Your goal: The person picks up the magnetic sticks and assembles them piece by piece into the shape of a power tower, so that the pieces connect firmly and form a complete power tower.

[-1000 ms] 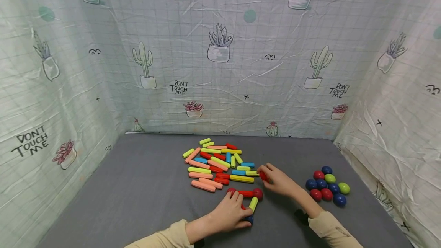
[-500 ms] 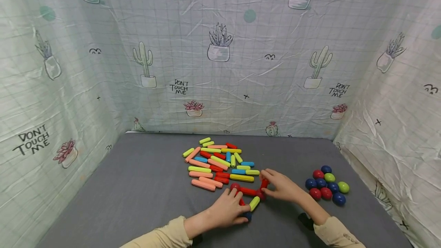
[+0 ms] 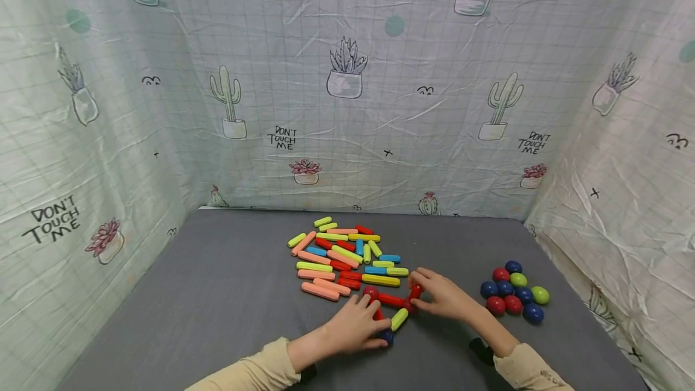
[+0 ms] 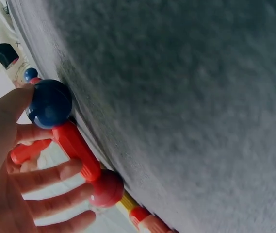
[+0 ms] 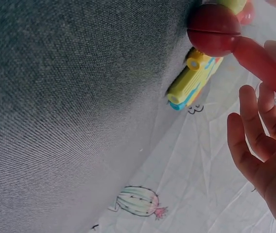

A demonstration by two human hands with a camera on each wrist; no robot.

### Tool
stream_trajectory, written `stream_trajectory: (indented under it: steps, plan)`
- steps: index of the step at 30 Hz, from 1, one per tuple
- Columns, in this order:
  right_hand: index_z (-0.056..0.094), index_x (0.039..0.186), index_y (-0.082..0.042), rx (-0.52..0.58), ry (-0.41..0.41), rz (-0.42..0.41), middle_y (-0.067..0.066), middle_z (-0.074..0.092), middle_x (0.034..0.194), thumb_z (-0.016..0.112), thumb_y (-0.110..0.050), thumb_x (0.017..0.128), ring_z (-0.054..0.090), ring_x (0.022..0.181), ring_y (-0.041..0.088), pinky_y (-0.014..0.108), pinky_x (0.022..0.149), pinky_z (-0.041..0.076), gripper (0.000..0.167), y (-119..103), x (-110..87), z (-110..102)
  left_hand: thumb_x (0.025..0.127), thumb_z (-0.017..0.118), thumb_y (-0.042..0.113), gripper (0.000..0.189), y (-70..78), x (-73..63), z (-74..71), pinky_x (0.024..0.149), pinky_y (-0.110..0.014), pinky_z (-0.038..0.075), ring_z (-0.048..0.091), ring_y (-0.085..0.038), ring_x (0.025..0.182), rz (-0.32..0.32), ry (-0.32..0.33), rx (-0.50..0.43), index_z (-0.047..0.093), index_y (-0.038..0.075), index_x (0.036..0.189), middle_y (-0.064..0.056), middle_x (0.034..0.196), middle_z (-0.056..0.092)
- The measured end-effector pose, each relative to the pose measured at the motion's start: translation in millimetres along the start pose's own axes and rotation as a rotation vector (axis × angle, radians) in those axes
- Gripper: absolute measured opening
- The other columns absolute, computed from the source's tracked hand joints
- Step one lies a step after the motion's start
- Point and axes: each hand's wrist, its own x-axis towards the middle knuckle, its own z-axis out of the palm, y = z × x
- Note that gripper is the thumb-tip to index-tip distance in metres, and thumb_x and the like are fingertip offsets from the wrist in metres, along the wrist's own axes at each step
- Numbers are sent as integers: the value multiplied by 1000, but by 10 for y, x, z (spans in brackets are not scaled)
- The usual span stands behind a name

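My left hand (image 3: 353, 326) pinches a blue ball (image 4: 50, 103) between thumb and index finger. Its other fingers lie along a red rod (image 4: 77, 148), which joins that ball to a red ball (image 4: 107, 188). From there another red rod (image 3: 391, 300) runs right to a second red ball (image 5: 213, 30). My right hand (image 3: 440, 295) holds a third red rod (image 5: 261, 60) upright, tilted, with its lower end at this second ball. A short lime rod (image 3: 399, 319) slants between the hands, its lower end close to the blue ball.
Many loose rods in salmon (image 3: 319, 291), yellow (image 3: 381, 281), blue and red lie behind the hands. On the right rests a cluster of blue, red and lime balls (image 3: 539, 295). Patterned cloth (image 3: 347, 137) walls the grey table (image 3: 228, 294) at back and sides.
My right hand has brought its red rod down and left to the right-hand red ball and tilts it there. The joined piece has turned slightly; my left hand keeps hold of the blue ball.
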Motion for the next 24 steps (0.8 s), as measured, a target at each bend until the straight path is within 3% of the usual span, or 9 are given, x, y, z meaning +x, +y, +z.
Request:
stream_trajectory:
  steps: [4, 8, 12, 16, 24]
  plan:
    - [53, 99, -10, 49, -13, 25, 0, 55, 93, 66, -17, 79, 56, 79, 8, 31, 69, 51, 26, 6, -12, -12, 86, 35, 59, 41, -82, -15, 5, 63, -22, 36, 45, -12, 82, 23, 19, -8, 52, 33, 113, 4, 96, 52]
    - [54, 102, -10, 61, -27, 54, 2, 59, 97, 66, -19, 79, 55, 84, 7, 33, 73, 51, 28, 24, -26, -21, 87, 39, 56, 37, -237, -49, 20, 65, -21, 39, 48, -11, 82, 20, 89, 20, 54, 29, 106, 5, 94, 54]
    - [54, 101, -12, 30, -29, 65, -4, 58, 96, 66, -21, 79, 54, 85, 6, 31, 73, 50, 26, 32, -31, -21, 87, 50, 44, 24, -431, -92, 86, 67, -24, 43, 51, -12, 82, -36, 139, 93, 56, 24, 100, 3, 93, 56]
    - [55, 100, -13, 14, -31, 75, -7, 57, 94, 65, -23, 80, 53, 83, 5, 30, 70, 49, 25, 33, -31, -17, 87, 55, 37, 20, -584, -120, 172, 72, -26, 46, 52, -14, 84, -107, 133, 148, 57, 20, 98, 1, 95, 56]
    - [55, 100, -13, -1, -50, 87, -7, 57, 93, 64, -25, 82, 53, 82, 5, 26, 68, 48, 23, 61, -22, -8, 86, 55, 37, 23, -672, -140, 312, 74, -33, 47, 50, -17, 83, -177, 136, 185, 56, 20, 103, -2, 98, 54]
